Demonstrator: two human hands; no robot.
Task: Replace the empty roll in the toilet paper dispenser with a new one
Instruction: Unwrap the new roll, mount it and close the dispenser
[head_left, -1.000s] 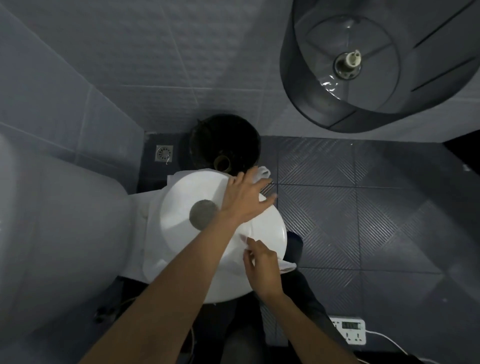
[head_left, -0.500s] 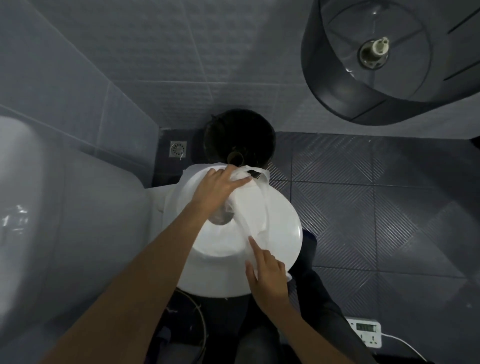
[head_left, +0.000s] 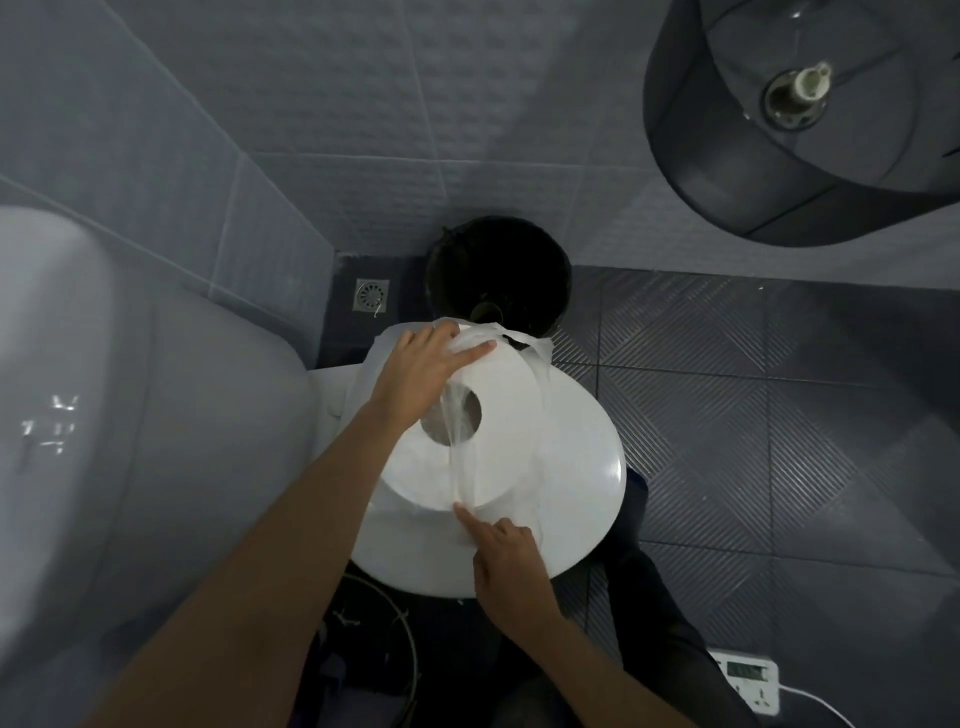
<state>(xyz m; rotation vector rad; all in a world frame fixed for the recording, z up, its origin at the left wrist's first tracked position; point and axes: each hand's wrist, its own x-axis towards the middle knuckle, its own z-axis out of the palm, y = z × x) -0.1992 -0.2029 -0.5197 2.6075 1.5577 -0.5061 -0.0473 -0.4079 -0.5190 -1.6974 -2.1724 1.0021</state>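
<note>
Lying flat on the closed white toilet lid (head_left: 587, 483), the new paper roll (head_left: 509, 400) is seen from straight above, its core hole turned up to the camera. It is draped in clear plastic wrap (head_left: 462, 473), and a bunched strand of the film is drawn taut across the hole from the far rim to the near rim. At the far rim the wrap is gripped by the left hand (head_left: 421, 374): the film is gathered under the palm, with the fingers closed over it and pointing to the right. At the near rim the right hand (head_left: 506, 566) is set against the roll. Its index finger is stretched out and laid on the end of the taut strand and the other fingers are curled under, but whether the film is actually pinched cannot be told. The two hands are well apart, one at each side of the roll. Up on the tiled wall at the upper right, the dark dispenser (head_left: 727, 171) is seen open, its bare spindle (head_left: 795, 93) sticking out. Just beyond the roll a black bin (head_left: 519, 260) is stood on the floor, with a floor drain (head_left: 371, 295) beside it. A white power strip (head_left: 748, 686) is laid on the dark floor tiles at the lower right.
</note>
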